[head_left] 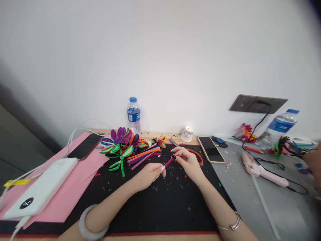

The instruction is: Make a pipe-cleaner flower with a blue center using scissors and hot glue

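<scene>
Between my two hands, above the black mat [160,207], stretches a short magenta pipe cleaner [169,163]. My left hand [150,174] pinches its lower left end between thumb and fingers. The upper right end is gripped in the fingertips of my right hand [188,162]. Just beyond my left hand lies a bundle of straight pipe cleaners [144,157] in orange, blue, pink and purple. Behind the right hand are scissors [174,142], partly hidden, and a bent orange-red pipe cleaner [197,154]. Finished pipe-cleaner flowers [121,142] with green leaves rest at the mat's far left.
A water bottle [133,115] and a paper cup [187,134] stand by the wall. Phones [211,149] lie on both sides. A white power bank [42,187] sits on pink paper [75,187]. At right are a pink glue gun [263,172] with its cord and another person's hand [314,164].
</scene>
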Demonstrator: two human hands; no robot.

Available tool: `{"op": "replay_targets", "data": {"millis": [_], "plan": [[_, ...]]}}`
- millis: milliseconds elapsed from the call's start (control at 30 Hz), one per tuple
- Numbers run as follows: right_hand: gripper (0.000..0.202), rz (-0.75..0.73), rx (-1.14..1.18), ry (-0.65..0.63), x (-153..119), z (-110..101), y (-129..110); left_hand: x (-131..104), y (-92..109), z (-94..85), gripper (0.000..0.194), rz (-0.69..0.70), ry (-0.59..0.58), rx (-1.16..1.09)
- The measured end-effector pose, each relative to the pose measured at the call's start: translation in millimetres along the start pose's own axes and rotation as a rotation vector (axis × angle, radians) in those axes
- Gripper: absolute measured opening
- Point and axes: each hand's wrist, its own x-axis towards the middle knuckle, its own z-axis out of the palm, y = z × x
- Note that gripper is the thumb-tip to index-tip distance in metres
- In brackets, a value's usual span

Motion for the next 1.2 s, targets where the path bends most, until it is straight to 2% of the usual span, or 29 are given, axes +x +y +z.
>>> {"op": "replay_targets", "data": {"millis": [100, 200, 567, 767, 1000, 1200], "plan": [[0.013, 0.107, 0.104, -0.086, -1.2, 2.9, 0.1, -0.7, -0.8, -0.4, 0.039, -0.012, -0.067, -0.047], [0.018, 0.171, 0.122, -0.063, -2.3, 5.3, 3.3, -1.3, -1.3, -0.3, 0.039, -0.005, -0.083, -0.04], [0.019, 0.246, 0.178, 0.052, -1.8, 6.5, 3.9, -0.8, 0.6, 1.0, 0.036, 0.027, 0.051, 0.004], [0.026, 0.331, 0.488, -0.02, -2.6, 5.0, -2.3, 1.8, -2.1, -0.4, 0.036, 0.07, 0.078, -0.037], [0.047, 0.388, 0.563, -0.039, -3.0, 4.5, -5.4, 4.3, -4.8, -2.0, 0.037, 0.021, 0.098, -0.197], [0.024, 0.391, 0.467, -0.123, -5.1, 7.9, -4.1, 2.6, -1.3, -0.9, 0.035, -0.01, 0.028, -0.314]]}}
